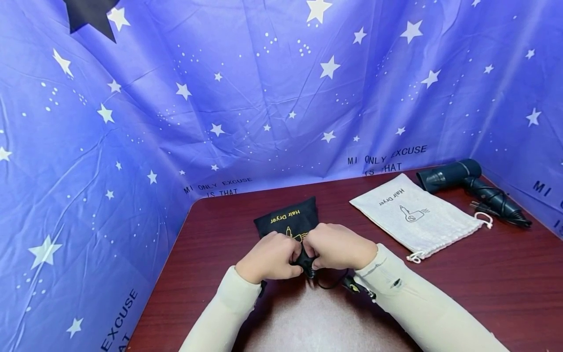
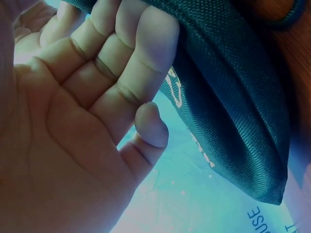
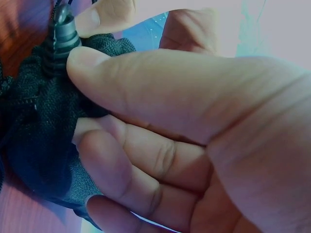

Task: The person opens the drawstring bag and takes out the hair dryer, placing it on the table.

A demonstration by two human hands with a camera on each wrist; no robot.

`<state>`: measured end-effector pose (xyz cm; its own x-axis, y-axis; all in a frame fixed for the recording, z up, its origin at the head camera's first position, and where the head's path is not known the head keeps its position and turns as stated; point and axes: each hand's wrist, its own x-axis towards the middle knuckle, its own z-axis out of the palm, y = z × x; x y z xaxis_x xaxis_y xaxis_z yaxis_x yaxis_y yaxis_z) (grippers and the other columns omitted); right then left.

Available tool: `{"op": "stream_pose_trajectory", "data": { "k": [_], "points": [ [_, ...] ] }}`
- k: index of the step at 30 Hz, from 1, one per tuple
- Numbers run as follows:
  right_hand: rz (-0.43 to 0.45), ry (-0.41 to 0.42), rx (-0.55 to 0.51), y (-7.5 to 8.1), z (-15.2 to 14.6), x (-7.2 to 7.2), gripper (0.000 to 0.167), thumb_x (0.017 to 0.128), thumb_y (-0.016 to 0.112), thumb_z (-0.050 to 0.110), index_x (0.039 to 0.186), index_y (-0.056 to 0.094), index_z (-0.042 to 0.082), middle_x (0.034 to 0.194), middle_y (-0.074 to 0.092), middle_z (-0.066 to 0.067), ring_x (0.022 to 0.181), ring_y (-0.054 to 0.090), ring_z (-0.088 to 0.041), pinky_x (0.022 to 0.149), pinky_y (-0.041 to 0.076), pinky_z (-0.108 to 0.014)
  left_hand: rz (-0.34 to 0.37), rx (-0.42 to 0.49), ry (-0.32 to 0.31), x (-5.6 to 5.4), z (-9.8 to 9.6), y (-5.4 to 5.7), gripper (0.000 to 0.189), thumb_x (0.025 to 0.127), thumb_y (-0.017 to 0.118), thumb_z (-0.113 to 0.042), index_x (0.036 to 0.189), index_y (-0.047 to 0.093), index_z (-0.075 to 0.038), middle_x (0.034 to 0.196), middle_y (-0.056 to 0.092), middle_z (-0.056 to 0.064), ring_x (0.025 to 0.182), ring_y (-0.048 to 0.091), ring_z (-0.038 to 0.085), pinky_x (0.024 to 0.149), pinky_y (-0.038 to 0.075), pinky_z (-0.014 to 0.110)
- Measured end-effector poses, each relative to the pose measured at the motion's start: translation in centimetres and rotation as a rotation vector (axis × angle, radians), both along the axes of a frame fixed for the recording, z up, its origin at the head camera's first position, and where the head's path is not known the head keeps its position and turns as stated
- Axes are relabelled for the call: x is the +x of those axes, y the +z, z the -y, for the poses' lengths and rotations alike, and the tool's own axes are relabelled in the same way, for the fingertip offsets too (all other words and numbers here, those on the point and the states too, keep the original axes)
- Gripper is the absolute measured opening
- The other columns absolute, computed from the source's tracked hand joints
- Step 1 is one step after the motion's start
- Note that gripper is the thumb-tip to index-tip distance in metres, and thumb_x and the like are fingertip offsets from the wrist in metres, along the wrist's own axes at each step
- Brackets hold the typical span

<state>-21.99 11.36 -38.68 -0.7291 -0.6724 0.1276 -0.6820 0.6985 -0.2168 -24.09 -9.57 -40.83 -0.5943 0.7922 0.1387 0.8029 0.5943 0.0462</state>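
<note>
A black cloth drawstring pouch, printed "Hair Dryer" in yellow, lies on the table with its mouth toward me. My left hand grips the left side of the mouth, fingers curled on the cloth in the left wrist view. Opposite it, my right hand pinches the right side. Between the hands, a black ribbed cord sleeve sticks out of the mouth, with a thumb of each hand close against it. Whatever else the pouch holds is hidden by its cloth. A thin black cord loops out below the right hand.
To the right lies a white drawstring pouch with a hair dryer drawing. Behind it, a black hair dryer rests with its cord wrapped on the handle. A purple star-print curtain borders the dark red table.
</note>
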Motion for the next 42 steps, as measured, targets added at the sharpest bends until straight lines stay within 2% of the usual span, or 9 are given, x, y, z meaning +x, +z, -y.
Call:
{"op": "stream_pose_trajectory", "data": {
  "k": [11, 20, 25, 33, 42],
  "points": [
    [0.009, -0.022, 0.012, 0.4, -0.3, 0.2, 0.029, 0.073, 0.092, 0.025, 0.07, 0.063, 0.028, 0.06, 0.052, 0.021, 0.062, 0.052, -0.004, 0.059, 0.046, -0.03, 0.005, 0.009, -0.007, -0.1, -0.1, 0.0, 0.03, 0.073, 0.08, -0.035, 0.06, 0.054, -0.029, 0.053, 0.045, -0.021, 0.05, 0.044, -0.004, 0.052, 0.034, 0.018],
    [0.007, -0.036, 0.006, 0.9, -0.7, 0.2, 0.029, 0.074, 0.09, 0.027, 0.07, 0.062, 0.031, 0.06, 0.052, 0.022, 0.061, 0.052, -0.003, 0.059, 0.046, -0.03, 0.002, 0.053, -0.022, 0.0, 0.0, 0.3, 0.027, 0.075, 0.078, -0.033, 0.063, 0.056, -0.025, 0.055, 0.043, -0.019, 0.05, 0.042, -0.003, 0.052, 0.032, 0.019],
    [0.007, -0.043, -0.013, 1.2, -0.9, 0.1, 0.028, 0.077, 0.088, 0.026, 0.071, 0.062, 0.032, 0.059, 0.052, 0.024, 0.06, 0.052, -0.001, 0.059, 0.046, -0.029, -0.018, 0.084, -0.007, 0.0, 0.1, 0.4, 0.024, 0.077, 0.076, -0.033, 0.066, 0.057, -0.024, 0.056, 0.044, -0.019, 0.051, 0.042, -0.003, 0.056, 0.034, 0.021],
    [0.021, -0.056, -0.046, 2.0, -1.2, 0.1, 0.023, 0.08, 0.087, 0.022, 0.074, 0.065, 0.027, 0.061, 0.056, 0.023, 0.06, 0.052, 0.0, 0.059, 0.046, -0.027, -0.092, 0.142, 0.018, 0.1, 0.1, 0.2, 0.024, 0.077, 0.075, -0.035, 0.066, 0.055, -0.026, 0.059, 0.045, -0.021, 0.054, 0.043, -0.003, 0.061, 0.033, 0.026],
    [-0.051, -0.082, -0.087, 2.1, -1.3, -0.2, 0.02, 0.084, 0.084, 0.027, 0.078, 0.065, 0.028, 0.062, 0.053, 0.021, 0.06, 0.051, -0.001, 0.057, 0.045, -0.026, -0.22, 0.209, 0.059, 0.1, 0.1, 0.4, 0.027, 0.073, 0.07, -0.032, 0.064, 0.046, -0.026, 0.058, 0.04, -0.017, 0.052, 0.035, 0.002, 0.057, 0.021, 0.027]
  ]
}}
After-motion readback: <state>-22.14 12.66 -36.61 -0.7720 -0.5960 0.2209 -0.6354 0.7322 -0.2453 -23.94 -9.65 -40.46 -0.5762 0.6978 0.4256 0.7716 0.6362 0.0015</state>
